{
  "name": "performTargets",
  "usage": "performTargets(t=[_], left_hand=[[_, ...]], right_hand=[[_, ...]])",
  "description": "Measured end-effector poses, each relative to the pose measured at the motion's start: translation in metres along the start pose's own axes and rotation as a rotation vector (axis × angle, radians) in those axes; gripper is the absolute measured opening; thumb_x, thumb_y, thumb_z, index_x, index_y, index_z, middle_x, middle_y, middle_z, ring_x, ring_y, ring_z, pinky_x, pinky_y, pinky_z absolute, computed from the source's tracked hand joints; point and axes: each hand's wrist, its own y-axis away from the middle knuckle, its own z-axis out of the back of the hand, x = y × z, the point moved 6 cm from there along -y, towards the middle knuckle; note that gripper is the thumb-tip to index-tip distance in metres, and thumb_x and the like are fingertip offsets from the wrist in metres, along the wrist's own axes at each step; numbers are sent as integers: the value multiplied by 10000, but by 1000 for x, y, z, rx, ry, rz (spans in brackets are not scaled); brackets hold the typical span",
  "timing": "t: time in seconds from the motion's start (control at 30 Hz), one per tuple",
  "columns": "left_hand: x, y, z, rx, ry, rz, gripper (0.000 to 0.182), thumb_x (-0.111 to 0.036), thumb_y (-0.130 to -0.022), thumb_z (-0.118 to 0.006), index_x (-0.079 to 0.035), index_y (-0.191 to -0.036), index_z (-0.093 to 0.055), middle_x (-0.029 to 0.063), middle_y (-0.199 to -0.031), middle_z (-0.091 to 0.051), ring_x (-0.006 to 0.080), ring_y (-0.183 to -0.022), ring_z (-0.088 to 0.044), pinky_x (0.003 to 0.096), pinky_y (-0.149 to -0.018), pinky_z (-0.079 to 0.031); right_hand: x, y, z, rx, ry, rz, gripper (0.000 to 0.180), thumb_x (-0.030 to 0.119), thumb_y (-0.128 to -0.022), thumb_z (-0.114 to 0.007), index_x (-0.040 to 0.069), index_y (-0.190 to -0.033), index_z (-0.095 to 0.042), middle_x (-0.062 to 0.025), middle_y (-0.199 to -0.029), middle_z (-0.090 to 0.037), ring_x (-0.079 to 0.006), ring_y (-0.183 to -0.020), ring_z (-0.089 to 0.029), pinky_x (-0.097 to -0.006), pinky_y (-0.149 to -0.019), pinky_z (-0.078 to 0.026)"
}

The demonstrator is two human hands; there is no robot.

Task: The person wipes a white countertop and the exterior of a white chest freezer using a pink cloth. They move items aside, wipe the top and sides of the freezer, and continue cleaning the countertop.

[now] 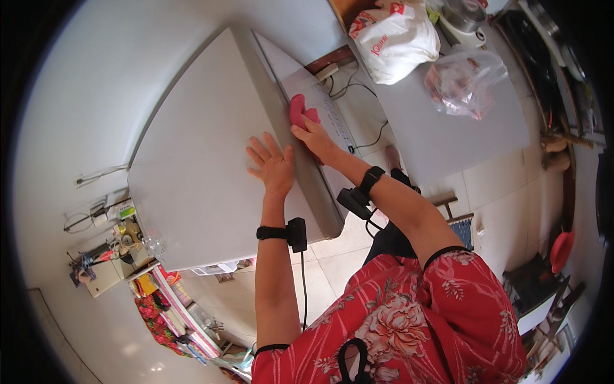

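My left hand (273,165) lies flat with fingers spread against the broad, light side panel of a large appliance (206,144), likely a refrigerator. It holds nothing. At the panel's right, my right hand (314,137) grips a pink cloth (298,108) against the grey edge strip (307,177) of the appliance. Part of the cloth shows above the fingers, and the rest is partly hidden by the hand. Black straps with small devices sit on both wrists.
A grey table (460,139) at the right bears a white plastic bag (398,45), a clear plastic bag (465,84) and a kitchen appliance (463,21). Black cables (367,86) run between it and the large appliance. A filled shelf (180,312) stands at the lower left.
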Motion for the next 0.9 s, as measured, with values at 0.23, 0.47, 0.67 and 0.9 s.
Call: performTargets(t=[0.23,0.47,0.67,0.9], left_hand=[[1,6,8,-28,8,-3,763,-579,-955,-363,-159,-1542,-114,171,-1600,21,414,-1459,40,741,-1038,-60],[9,6,7,-56,12,-85,712,-523,-963,-387,-151,-1530,-170,202,-1591,-20,438,-1451,-1,756,-1022,-97],[30,11,33,-8,-8,-207,667,-448,-930,-508,-222,-1507,-260,164,-1587,-105,442,-1443,-76,698,-1063,-147],[57,13,24,-221,-71,-77,812,-430,-870,-611,-138,-1518,-219,237,-1568,-92,441,-1445,-63,645,-1098,-119]], right_hand=[[20,87,-5,146,253,246,561,222,-899,-592,-25,-1376,-430,-203,-1370,-486,-316,-1279,-442,-365,-1066,-320],[6,152,-1,94,420,340,361,190,-903,-579,8,-1215,-580,-210,-1373,-452,-401,-1265,-403,-436,-1076,-312],[32,136,-17,146,571,491,316,132,-813,-636,77,-1124,-636,-163,-1424,-429,-431,-1271,-360,-479,-1076,-299],[60,76,-43,202,704,634,318,89,-741,-642,105,-1058,-655,-132,-1468,-405,-451,-1253,-349,-516,-1060,-303]])
